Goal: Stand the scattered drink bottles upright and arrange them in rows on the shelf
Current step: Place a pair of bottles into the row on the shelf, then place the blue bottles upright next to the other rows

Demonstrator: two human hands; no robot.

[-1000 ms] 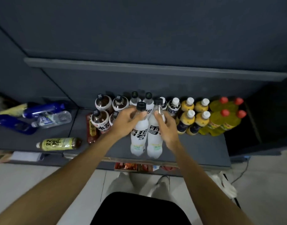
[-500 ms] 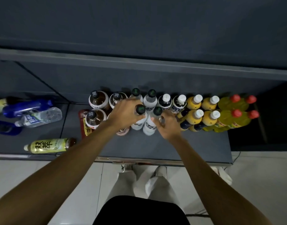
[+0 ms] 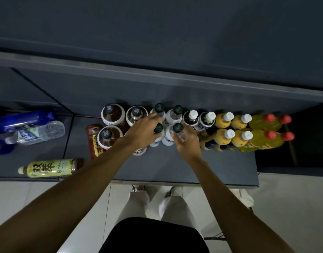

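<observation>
Two white soda bottles with dark caps stand upright in the front row of the shelf [image 3: 202,167]. My left hand [image 3: 142,133] grips the left one [image 3: 158,136] near its neck. My right hand [image 3: 188,143] holds the right one [image 3: 170,136] by its side. Behind them stand two more white bottles [image 3: 175,114]. Brown tea bottles [image 3: 111,115] stand to the left. To the right are white-capped dark bottles [image 3: 191,117], yellow bottles [image 3: 224,118] and red-capped yellow ones [image 3: 266,121]. A green-label tea bottle [image 3: 51,168] and a red-capped bottle [image 3: 93,139] lie on their sides.
On the left shelf section lie a clear water bottle [image 3: 38,133] and blue bottles [image 3: 22,119]. A shelf board [image 3: 157,70] hangs above the rows. The shelf's front edge runs just above my legs and the pale floor [image 3: 284,207].
Both hands pushed the two white bottles back from the shelf's front into the front row, right behind the other white pair. The camera tilted down slightly.
</observation>
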